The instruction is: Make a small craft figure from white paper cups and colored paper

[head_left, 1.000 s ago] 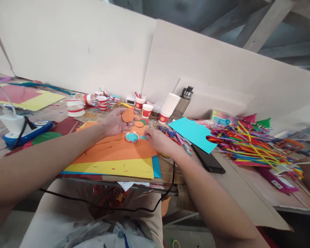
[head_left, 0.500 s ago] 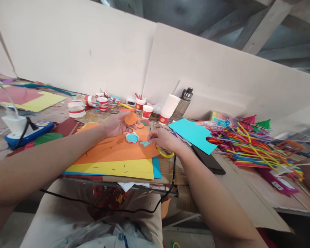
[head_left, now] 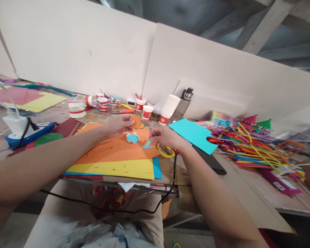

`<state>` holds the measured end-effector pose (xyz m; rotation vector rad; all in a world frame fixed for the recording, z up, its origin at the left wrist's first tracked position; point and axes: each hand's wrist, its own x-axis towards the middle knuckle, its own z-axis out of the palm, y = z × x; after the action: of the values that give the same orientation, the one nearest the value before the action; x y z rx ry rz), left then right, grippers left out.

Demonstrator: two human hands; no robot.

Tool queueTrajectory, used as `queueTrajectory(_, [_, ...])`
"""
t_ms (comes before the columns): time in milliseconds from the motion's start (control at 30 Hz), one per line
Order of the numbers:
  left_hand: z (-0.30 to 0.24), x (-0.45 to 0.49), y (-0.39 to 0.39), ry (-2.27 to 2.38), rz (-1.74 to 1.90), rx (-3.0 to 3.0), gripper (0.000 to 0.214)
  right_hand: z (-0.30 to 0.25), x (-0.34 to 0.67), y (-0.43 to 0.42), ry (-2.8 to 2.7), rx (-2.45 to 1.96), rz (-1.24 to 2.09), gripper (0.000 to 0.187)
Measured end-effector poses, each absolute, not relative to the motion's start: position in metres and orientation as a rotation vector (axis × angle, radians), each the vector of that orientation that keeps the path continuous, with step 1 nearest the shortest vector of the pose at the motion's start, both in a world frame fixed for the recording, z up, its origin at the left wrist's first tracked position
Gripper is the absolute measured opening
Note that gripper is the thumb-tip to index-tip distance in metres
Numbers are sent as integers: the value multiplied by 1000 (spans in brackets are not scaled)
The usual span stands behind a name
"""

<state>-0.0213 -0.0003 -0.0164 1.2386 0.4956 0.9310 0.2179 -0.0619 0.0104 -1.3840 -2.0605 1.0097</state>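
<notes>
My left hand (head_left: pixel 118 125) pinches an orange paper disc (head_left: pixel 135 121) by its left edge, above the orange sheet (head_left: pixel 105 146). Between my hands lies a short white ring with a blue inside (head_left: pixel 132 138), seemingly a cut cup base. Thumb and fingers of my right hand (head_left: pixel 160 135) are closed on a small blue paper strip (head_left: pixel 147 144), and other blue strips lie at its lower end. Behind the disc are more orange discs and a green one (head_left: pixel 144 122). Yellow-handled scissors (head_left: pixel 165 151) lie under my right wrist.
Stacked paper cups (head_left: pixel 169 108) and a dark bottle (head_left: pixel 184 103) stand by the wall. Pipe cleaners (head_left: pixel 248 141) are heaped at right, beyond a notched blue sheet (head_left: pixel 193 136). Cut cup rings (head_left: pixel 76 109) and a power strip (head_left: pixel 29 134) sit left. A black cable (head_left: pixel 173 175) crosses the table edge.
My left hand has turned the orange disc and now holds it farther right, by its edge. The right hand has shifted slightly right and up, and the blue strip points more downward.
</notes>
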Motion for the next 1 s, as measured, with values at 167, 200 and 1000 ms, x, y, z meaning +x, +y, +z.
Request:
queueTrajectory(167, [-15, -23, -3, 449, 922, 1289, 35, 10, 213, -60, -2015, -1280, 975, 10])
queueTrajectory(200, [-15, -23, -3, 434, 936, 1309, 33, 10, 210, -61, -1982, -1267, 973, 10])
queueTrajectory(1000, [-16, -24, 0, 661, 1163, 1566, 29, 6, 187, -67, -1565, -1194, 733, 19])
